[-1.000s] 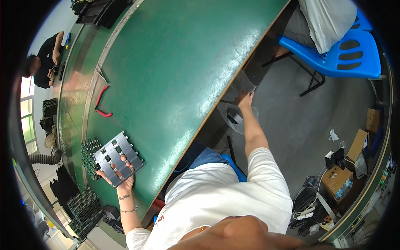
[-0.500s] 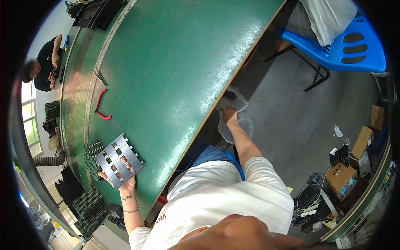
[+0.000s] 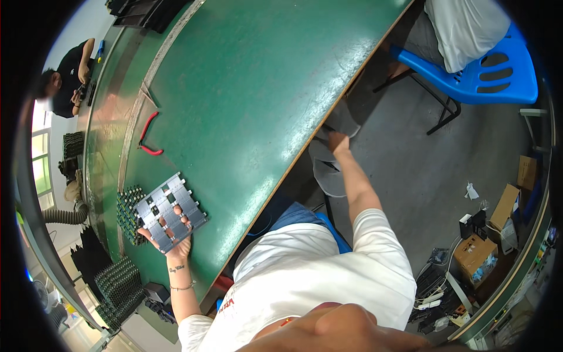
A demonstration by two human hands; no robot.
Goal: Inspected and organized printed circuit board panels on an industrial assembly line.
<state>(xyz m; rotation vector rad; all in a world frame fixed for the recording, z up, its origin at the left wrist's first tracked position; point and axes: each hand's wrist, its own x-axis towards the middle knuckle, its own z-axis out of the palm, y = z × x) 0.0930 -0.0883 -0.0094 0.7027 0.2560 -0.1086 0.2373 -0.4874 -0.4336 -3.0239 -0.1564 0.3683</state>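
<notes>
My left hand [image 3: 178, 250] holds a flat grey panel [image 3: 166, 206] with rectangular cut-outs and small tabs along its edges, slightly above the green table. Fingertips show through the openings from beneath. Below the table's front edge, my right hand [image 3: 338, 142] is closed at a translucent plastic bag [image 3: 329, 179] and seems to grip its rim; motion blurs the fingers, and the bag's contents can hardly be made out. Next to the panel lies a stack of small green circuit boards [image 3: 128, 212]. Red-handled pliers [image 3: 146, 135] rest open farther up the table.
A thin metal tool [image 3: 150, 97] lies beyond the pliers. More stacked boards [image 3: 119, 286] and a grey hose [image 3: 65, 216] are at the left. Another person [image 3: 69, 79] works across the table. A blue chair [image 3: 469, 82] stands at right, cardboard boxes [image 3: 476, 253] on the floor.
My right hand has moved up and rightward along the bag, from spread fingers to closed, and the bag has shifted shape. My left hand still holds the panel, nearly in place.
</notes>
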